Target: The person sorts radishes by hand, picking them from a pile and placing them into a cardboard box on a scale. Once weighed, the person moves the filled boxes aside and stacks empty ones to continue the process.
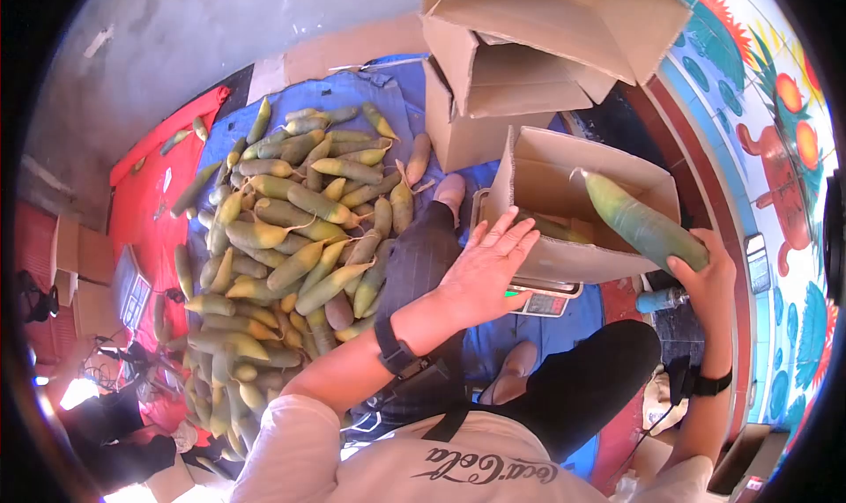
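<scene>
A large green radish (641, 224) is gripped at its thick end by my right hand (708, 278), its thin root tip pointing up over the box. The cardboard box (586, 258) stands upright with its top uncovered. At the box's near left corner, my left hand (487, 278) lies with fingers stretched out along the edge. Inside the box, another radish (560, 230) shows partly behind the near wall. Beneath the box sits a scale (544, 301) with a lit display panel.
A big heap of green radishes (291, 230) covers the blue tarp (348, 89) on my left. More cardboard boxes (480, 137) stand stacked beyond the scale. A red sheet (159, 195) lies past the heap. On my right runs a painted wall (775, 151), with a blue canister (656, 301) near my knee.
</scene>
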`<state>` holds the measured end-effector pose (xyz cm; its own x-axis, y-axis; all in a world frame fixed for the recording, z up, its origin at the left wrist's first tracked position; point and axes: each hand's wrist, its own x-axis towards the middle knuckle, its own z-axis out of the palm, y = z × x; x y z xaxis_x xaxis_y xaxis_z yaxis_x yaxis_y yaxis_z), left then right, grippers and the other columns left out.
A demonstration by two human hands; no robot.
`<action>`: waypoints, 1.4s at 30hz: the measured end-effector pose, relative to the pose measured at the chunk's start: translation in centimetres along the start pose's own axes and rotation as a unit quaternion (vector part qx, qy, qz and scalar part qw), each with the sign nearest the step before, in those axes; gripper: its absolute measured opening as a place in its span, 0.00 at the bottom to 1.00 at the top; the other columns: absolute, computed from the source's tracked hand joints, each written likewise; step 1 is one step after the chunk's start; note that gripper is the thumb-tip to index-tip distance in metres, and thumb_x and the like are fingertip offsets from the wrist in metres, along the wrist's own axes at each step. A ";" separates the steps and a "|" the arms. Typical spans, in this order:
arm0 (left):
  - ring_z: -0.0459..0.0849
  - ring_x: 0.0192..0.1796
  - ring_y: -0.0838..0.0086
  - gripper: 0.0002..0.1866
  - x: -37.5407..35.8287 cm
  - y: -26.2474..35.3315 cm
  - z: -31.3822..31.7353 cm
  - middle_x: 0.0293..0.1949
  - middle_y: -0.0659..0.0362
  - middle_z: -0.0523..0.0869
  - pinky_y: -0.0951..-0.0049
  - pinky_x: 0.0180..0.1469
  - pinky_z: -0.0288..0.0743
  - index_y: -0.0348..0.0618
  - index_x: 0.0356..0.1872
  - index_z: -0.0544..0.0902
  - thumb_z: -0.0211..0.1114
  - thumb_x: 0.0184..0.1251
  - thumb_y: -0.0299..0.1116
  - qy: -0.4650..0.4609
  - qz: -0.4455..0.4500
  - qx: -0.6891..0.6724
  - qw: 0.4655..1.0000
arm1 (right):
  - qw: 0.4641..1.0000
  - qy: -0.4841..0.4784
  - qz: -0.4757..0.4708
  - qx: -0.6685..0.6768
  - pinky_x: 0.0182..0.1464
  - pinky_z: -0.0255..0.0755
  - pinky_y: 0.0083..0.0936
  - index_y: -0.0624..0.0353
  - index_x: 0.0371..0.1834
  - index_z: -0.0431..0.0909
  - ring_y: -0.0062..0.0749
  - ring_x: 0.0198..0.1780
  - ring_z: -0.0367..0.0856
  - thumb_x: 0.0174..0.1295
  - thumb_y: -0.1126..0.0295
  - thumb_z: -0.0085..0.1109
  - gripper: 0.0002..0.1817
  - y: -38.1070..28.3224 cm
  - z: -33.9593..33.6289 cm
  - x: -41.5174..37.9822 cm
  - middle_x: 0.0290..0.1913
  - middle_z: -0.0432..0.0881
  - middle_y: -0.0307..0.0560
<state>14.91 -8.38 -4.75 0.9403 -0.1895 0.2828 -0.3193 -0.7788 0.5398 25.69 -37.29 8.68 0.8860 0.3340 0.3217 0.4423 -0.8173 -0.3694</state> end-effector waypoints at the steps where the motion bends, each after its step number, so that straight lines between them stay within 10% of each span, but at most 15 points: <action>1: 0.50 0.74 0.55 0.41 -0.1 -0.1 0.0 0.68 0.50 0.61 0.50 0.71 0.49 0.37 0.66 0.61 0.68 0.53 0.43 -0.007 0.007 -0.001 1.000 | 0.998 -0.043 -0.006 -0.037 0.40 0.73 0.32 0.63 0.42 0.76 0.45 0.36 0.82 0.42 0.64 0.70 0.24 0.3 0.8 1.1 0.32 0.81 0.53; 14: 0.48 0.74 0.56 0.38 -0.5 -0.6 0.2 0.68 0.50 0.59 0.45 0.69 0.52 0.37 0.66 0.62 0.65 0.55 0.40 -0.025 0.011 0.030 0.999 | 0.934 -0.323 -0.106 -0.110 0.40 0.73 0.40 0.58 0.38 0.79 0.51 0.37 0.81 0.37 0.58 0.72 0.24 2.8 14.0 9.3 0.32 0.82 0.57; 20: 0.48 0.74 0.57 0.39 -0.6 -0.7 0.3 0.68 0.51 0.60 0.45 0.69 0.53 0.37 0.67 0.61 0.66 0.54 0.39 -0.022 0.008 0.026 0.999 | 0.865 -0.480 0.085 -0.123 0.42 0.75 0.34 0.60 0.44 0.79 0.42 0.37 0.82 0.49 0.72 0.64 0.17 7.5 16.6 9.4 0.34 0.82 0.56; 22: 0.49 0.74 0.56 0.39 -0.5 -0.6 0.2 0.68 0.51 0.60 0.46 0.69 0.52 0.37 0.67 0.61 0.66 0.54 0.38 -0.022 0.010 0.043 0.999 | 0.873 -0.428 -0.061 -0.225 0.39 0.75 0.29 0.62 0.49 0.77 0.34 0.35 0.82 0.54 0.77 0.59 0.17 16.3 18.5 9.5 0.33 0.82 0.54; 25: 0.49 0.74 0.55 0.39 -0.4 -0.7 0.6 0.68 0.51 0.61 0.46 0.69 0.53 0.37 0.67 0.61 0.65 0.54 0.38 -0.020 0.024 0.057 0.998 | 0.873 -0.468 0.135 0.011 0.40 0.75 0.25 0.64 0.51 0.75 0.31 0.36 0.82 0.54 0.78 0.58 0.19 9.5 14.1 9.3 0.35 0.82 0.52; 39: 0.57 0.71 0.52 0.35 -1.6 -0.5 0.7 0.65 0.48 0.66 0.52 0.69 0.55 0.36 0.62 0.67 0.68 0.50 0.33 0.116 0.016 -0.007 0.993 | 0.989 -0.049 -0.136 0.018 0.44 0.71 0.27 0.66 0.44 0.75 0.35 0.41 0.79 0.60 0.80 0.52 0.09 4.6 5.9 -4.7 0.39 0.77 0.51; 42: 0.64 0.67 0.52 0.30 -3.5 -0.7 -1.9 0.61 0.47 0.71 0.57 0.68 0.59 0.36 0.58 0.71 0.67 0.50 0.28 0.222 -0.012 -0.055 0.973 | 0.998 -0.043 -0.040 0.028 0.45 0.71 0.26 0.66 0.43 0.76 0.36 0.42 0.79 0.62 0.79 0.52 0.08 8.5 5.0 -8.3 0.39 0.77 0.51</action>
<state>11.61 -6.01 -4.62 0.8118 0.1249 0.5704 -0.3313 -0.7059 0.6261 22.78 -44.64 -1.47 0.8550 0.4384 0.2771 0.5172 -0.7596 -0.3944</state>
